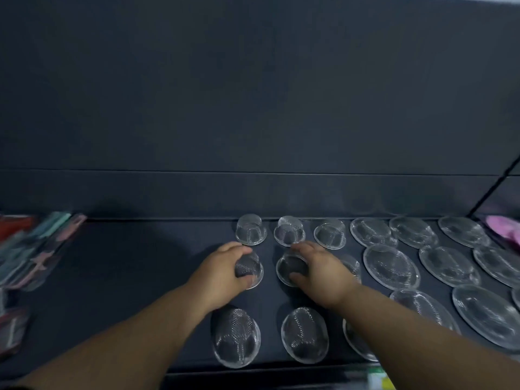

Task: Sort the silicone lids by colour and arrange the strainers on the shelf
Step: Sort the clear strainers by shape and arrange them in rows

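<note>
Two hands — left hand [222, 270], right hand [323, 270] — each grip a mesh strainer [247, 267] on the shelf [126, 277].

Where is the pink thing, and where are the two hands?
pink thing [505, 228], head view, on its pink top near the right edge
left hand [225, 264], head view, on the back of the hand
right hand [320, 267], head view, on the back of the hand

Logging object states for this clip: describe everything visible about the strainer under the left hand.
The strainer is a small dome of dark metal mesh with a shiny flat rim, lying upside down on the dark shelf, in the middle row of small strainers. The left hand wraps around it, thumb near the rim, fingers over the dome. It touches no neighbouring strainer.
</note>
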Motion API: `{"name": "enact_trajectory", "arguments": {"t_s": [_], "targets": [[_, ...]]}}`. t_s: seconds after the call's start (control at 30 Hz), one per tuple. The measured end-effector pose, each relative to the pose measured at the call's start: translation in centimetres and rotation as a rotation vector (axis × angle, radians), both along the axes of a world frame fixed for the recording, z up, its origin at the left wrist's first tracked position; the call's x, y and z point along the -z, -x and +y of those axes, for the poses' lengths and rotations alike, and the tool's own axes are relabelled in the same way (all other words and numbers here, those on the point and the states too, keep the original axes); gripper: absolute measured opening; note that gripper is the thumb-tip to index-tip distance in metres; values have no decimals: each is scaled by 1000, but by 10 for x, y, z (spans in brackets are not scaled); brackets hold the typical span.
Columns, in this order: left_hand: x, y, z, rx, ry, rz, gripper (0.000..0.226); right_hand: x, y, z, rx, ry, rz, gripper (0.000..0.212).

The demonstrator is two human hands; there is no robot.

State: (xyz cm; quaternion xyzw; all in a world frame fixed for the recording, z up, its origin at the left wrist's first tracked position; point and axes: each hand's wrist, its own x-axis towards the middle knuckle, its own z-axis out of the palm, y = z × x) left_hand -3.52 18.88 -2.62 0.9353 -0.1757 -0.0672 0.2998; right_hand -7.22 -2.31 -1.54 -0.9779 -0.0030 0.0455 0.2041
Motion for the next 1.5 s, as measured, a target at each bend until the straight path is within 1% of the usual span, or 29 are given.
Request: {"name": "enact_trajectory", "arguments": {"t_s": [0.1, 0.27, 0.4, 0.47, 0.53, 0.6, 0.7, 0.83, 0.9, 1.03, 1.3, 1.4, 1.5], "targets": [[2, -5, 7, 8, -11, 1, 53, 2, -7, 8, 38, -6, 43, 66], [1, -10, 15, 39, -41, 8, 50, 3, -13, 18, 66, -17, 48, 63], [-2, -15, 16, 70, -56, 39, 56, 1, -14, 18, 84, -19, 70, 69], [-5, -21, 14, 47, -13, 23, 63, -4, -17, 19, 106, -48, 46, 71], [-10, -33, 11, 6, 26, -27, 64, -8, -26, 17, 141, -82, -17, 65], [-12, -50, 6, -12, 30, -76, 61, -9, -40, 15, 175, -85, -70, 59], [-12, -75, -7, 16, 10, -77, 63, -6, -60, 10, 202, -60, -78, 58], [-3, -99, -21, 90, -38, -22, 66, 0, -82, 7, 151, -30, -21, 59], [2, -105, -23, 107, -61, -20, 60, 5, -89, 9, 134, -11, -5, 58], [4, -109, -15, 80, -70, -73, 48, 13, -97, 18, 102, 11, -16, 57], [3, -110, 1, 23, -83, -75, 47, 13, -102, 20, 71, 2, 3, 57], [2, -109, 1, 25, -92, -65, 48, 12, -102, 17, 50, 15, 15, 61], [0, -105, 0, 3, -84, -48, 51, 7, -98, 13, 55, -23, -10, 64]]}}
